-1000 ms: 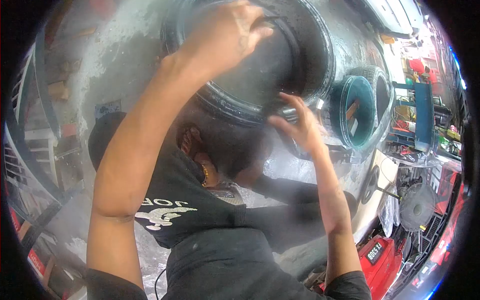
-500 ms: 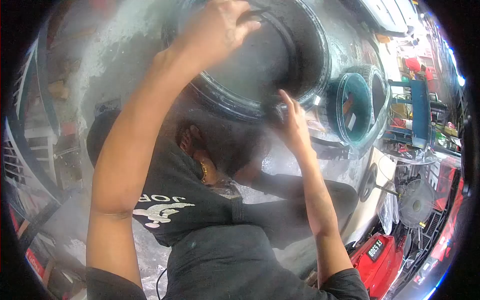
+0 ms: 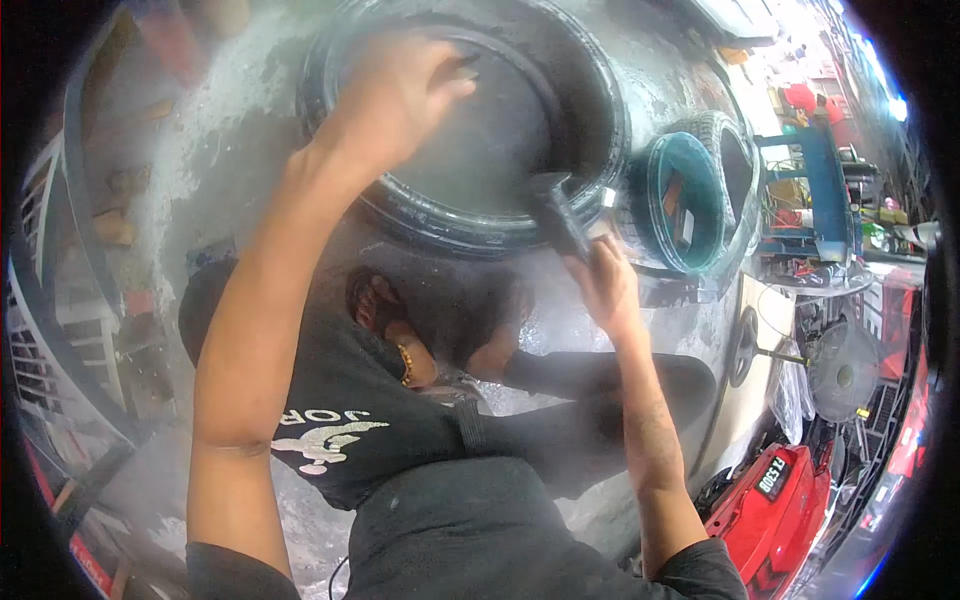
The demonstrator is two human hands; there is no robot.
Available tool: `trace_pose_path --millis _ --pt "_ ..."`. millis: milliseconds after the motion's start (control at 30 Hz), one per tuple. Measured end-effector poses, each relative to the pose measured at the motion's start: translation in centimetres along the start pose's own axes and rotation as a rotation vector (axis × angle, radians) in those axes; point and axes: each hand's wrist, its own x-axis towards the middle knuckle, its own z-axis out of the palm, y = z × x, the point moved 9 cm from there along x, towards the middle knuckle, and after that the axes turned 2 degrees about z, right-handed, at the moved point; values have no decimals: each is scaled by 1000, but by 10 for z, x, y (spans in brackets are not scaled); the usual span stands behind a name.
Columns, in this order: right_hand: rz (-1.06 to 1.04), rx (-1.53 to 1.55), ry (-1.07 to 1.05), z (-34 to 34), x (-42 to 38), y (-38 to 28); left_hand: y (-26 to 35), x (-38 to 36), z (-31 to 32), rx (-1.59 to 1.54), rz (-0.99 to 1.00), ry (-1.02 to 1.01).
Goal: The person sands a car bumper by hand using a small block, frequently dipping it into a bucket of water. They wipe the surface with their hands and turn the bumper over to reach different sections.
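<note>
A large black tyre (image 3: 480,232) lies on its side on the wet floor in front of my feet. My right hand (image 3: 606,285), at the tyre's near right edge, is closed round a dark hammer (image 3: 565,215); its head overlaps the tyre's rim in this view. My left hand (image 3: 400,95) is over the tyre's left side, blurred, its fingers bent round a short dark piece that sticks out by the fingertips. I cannot tell what that piece is. Haze softens the middle of the view.
Right of the large tyre stand a teal tub (image 3: 655,195) with small pieces inside and another tyre (image 3: 735,165). Farther right are a blue metal stand (image 3: 825,190), a fan (image 3: 843,370) and a red vehicle part (image 3: 785,520) with a number plate. White slatted racks (image 3: 95,340) stand at left.
My right hand has drawn back toward me with the hammer, which shows more clearly now. My left hand has moved left and nearer to me. The whole view has shifted slightly.
</note>
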Motion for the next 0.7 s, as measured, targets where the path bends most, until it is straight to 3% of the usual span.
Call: trace_pose_path --millis 67,100,133,300,467,533,700 --pt "104 85 -61 -29 2 3 0 -7 7 -23 33 -9" --pt "-4 79 -15 -42 -2 -2 2 -7 11 -46 54 -20" --pt "21 73 31 -55 -7 0 12 -6 12 -54 106 -26" --pt "20 161 147 -130 -24 -14 18 -11 24 -117 -37 -192" --pt "-1 175 302 -213 -21 -19 18 -12 26 -68 -38 -217" --pt "-15 225 347 -232 -20 -24 14 -8 27 -82 -113 -230" --pt "-103 192 276 -249 -15 -61 15 0 31 -44 -89 -219"
